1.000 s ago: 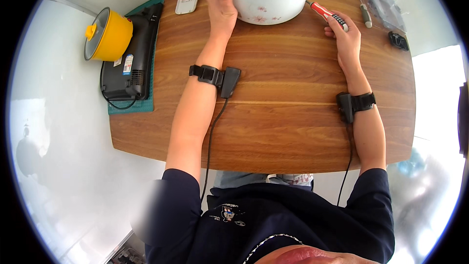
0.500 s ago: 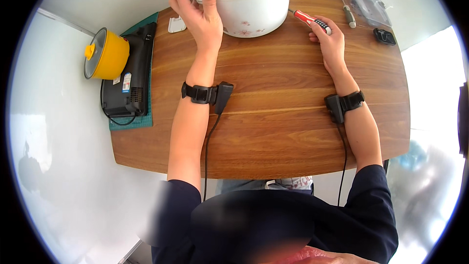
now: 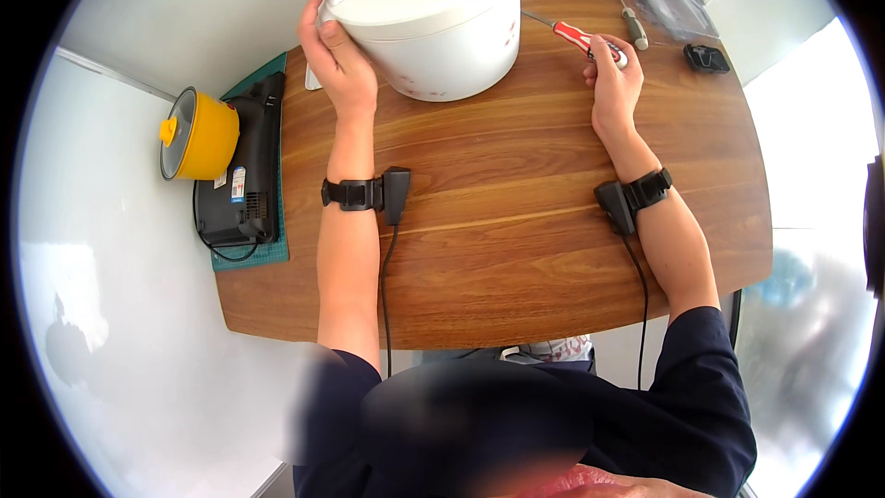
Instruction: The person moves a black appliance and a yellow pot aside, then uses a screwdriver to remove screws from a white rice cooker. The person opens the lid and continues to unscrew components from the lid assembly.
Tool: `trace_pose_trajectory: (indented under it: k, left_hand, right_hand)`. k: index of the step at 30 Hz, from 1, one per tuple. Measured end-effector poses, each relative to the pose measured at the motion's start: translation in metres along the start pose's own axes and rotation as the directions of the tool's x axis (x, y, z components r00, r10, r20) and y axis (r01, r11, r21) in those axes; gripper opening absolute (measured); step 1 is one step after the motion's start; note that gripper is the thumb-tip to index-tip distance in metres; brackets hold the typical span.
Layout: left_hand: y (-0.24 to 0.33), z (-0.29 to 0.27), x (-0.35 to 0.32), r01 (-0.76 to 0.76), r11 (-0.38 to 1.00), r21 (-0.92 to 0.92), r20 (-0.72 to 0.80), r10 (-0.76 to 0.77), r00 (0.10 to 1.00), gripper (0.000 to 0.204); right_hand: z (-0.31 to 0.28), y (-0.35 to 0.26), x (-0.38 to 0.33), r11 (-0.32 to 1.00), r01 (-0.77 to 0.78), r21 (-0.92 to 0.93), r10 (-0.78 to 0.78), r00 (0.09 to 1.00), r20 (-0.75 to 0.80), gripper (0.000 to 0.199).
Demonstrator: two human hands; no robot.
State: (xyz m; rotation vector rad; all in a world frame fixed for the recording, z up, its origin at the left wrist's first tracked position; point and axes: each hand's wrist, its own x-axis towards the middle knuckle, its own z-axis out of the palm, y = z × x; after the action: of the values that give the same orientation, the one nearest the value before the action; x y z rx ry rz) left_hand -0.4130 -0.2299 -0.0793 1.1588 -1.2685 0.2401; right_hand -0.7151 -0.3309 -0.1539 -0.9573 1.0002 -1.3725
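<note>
A white rice cooker (image 3: 442, 54) with a pale floral print stands at the far middle of the table, its lid closed. My left hand (image 3: 341, 60) grips its left side, thumb toward me and fingers curled behind the edge, where their tips are hidden. In my right hand (image 3: 616, 82) is a red and white screwdriver (image 3: 573, 35), fingers wrapped round the handle. Its thin shaft points left at the cooker's right side; I cannot tell whether the tip touches it.
On the left, a yellow pot (image 3: 214, 139) with a glass lid sits by a black appliance (image 3: 230, 212) on a green cutting mat (image 3: 241, 257). At the far right lie another screwdriver (image 3: 634, 28), a clear plastic package (image 3: 668, 5) and a small black object (image 3: 706, 58). Cables trail from both wrist straps.
The whole view has shifted somewhat. The rice cooker sits farther left and closer to me, showing more of its lid, and my left hand has moved along with it. My right hand still holds the screwdriver.
</note>
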Motion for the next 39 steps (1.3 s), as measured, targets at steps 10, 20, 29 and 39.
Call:
trace_pose_trajectory:
  k: [10,20,29,39]
  left_hand:
    - [0.011,-0.008,0.015,0.295,0.924,-0.244,0.098,-0.280,0.955,0.052]
    - [0.088,0.001,0.032,-0.398,0.861,0.316,0.095,0.389,0.917,0.025]
    - [0.118,0.040,0.002,-0.532,0.647,0.545,0.410,0.347,0.843,0.043]
    - [0.092,0.029,0.015,-0.521,0.802,0.293,0.320,0.431,0.844,0.018]
  right_hand:
    - [0.001,0.001,0.000,0.992,-0.005,-0.122,0.015,0.997,0.075,0.033]
    - [0.002,-0.003,-0.002,0.990,-0.004,-0.144,0.017,0.996,0.089,0.031]
    - [0.002,0.005,-0.001,0.988,0.037,-0.151,-0.019,0.992,0.121,0.045]
    - [-0.001,0.004,-0.003,0.612,0.374,-0.697,-0.263,0.927,0.267,0.042]
